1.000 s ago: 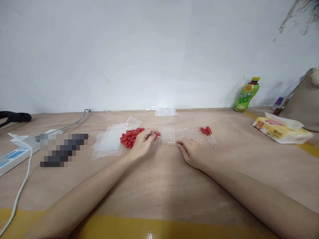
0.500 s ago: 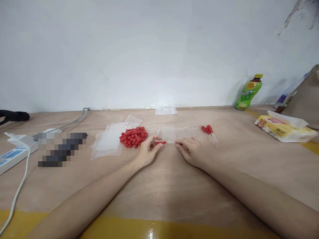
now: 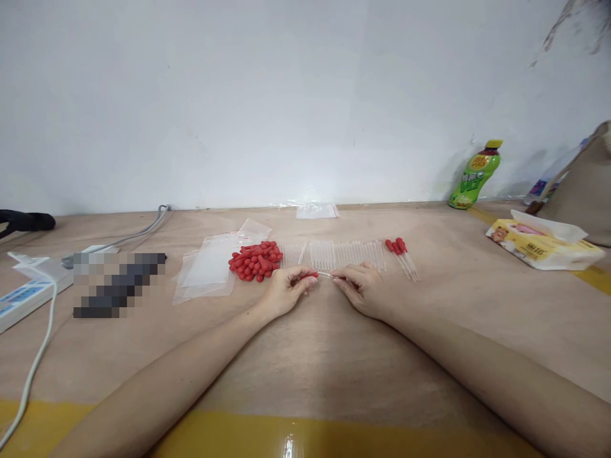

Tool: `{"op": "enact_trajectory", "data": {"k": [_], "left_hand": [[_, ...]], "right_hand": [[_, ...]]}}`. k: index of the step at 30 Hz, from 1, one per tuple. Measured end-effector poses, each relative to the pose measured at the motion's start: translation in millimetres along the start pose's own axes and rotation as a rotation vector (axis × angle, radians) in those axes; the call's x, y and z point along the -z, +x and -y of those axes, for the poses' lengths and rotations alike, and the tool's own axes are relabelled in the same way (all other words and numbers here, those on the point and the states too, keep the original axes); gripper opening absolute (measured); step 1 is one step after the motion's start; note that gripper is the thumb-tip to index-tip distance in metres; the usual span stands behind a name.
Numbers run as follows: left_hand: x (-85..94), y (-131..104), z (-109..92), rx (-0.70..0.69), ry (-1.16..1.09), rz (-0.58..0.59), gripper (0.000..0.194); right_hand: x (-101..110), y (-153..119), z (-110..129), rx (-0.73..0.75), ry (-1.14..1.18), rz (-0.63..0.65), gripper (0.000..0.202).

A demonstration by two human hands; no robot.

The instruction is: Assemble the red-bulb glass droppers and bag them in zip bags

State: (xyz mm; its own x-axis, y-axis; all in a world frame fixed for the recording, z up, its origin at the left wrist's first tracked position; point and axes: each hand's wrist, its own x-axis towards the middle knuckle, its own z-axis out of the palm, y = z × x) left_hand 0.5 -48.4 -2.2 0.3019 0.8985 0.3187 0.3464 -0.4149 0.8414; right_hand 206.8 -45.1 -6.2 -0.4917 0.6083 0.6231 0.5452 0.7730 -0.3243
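My left hand (image 3: 289,289) is closed on a red rubber dropper bulb (image 3: 312,275), its open end pointing right. Between thumb and fingers, my right hand (image 3: 361,289) pinches a thin clear dropper tube (image 3: 326,275). The tube's end meets the bulb's mouth; whether it is inside, I cannot tell. Beside my left hand lies a heap of red bulbs (image 3: 255,261). Behind both hands, a row of clear tubes (image 3: 351,253) is laid side by side. To the right of my right hand rest several droppers (image 3: 401,254) with red bulbs on their tubes.
Clear zip bags (image 3: 210,267) lie left of the bulbs, with more bags (image 3: 317,211) by the wall. A power strip (image 3: 28,294) with cables is at far left. A green bottle (image 3: 475,178), a tissue pack (image 3: 541,248) and a beige bag (image 3: 585,184) stand on the right.
The bulb and the tube have come together end to end. The fingers of my left hand have closed further around the bulb.
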Motion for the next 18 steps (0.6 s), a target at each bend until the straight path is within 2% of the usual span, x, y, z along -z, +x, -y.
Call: {"op": "enact_trajectory", "data": {"k": [10, 14, 18], "left_hand": [[2.9, -2.7, -7.0, -0.079, 0.084, 0.062, 0.021], [3.6, -4.9, -12.7, -0.113, 0.155, 0.105, 0.019], [4.1, -6.6, -16.6, -0.166, 0.279, 0.096, 0.016]], "right_hand": [[7.6, 2.3, -1.5, -0.008, 0.07, 0.102, 0.021], [11.0, 1.9, -0.6, 0.039, -0.051, 0.129, 0.022], [11.9, 0.2, 0.5, 0.106, -0.195, 0.119, 0.022]]}}
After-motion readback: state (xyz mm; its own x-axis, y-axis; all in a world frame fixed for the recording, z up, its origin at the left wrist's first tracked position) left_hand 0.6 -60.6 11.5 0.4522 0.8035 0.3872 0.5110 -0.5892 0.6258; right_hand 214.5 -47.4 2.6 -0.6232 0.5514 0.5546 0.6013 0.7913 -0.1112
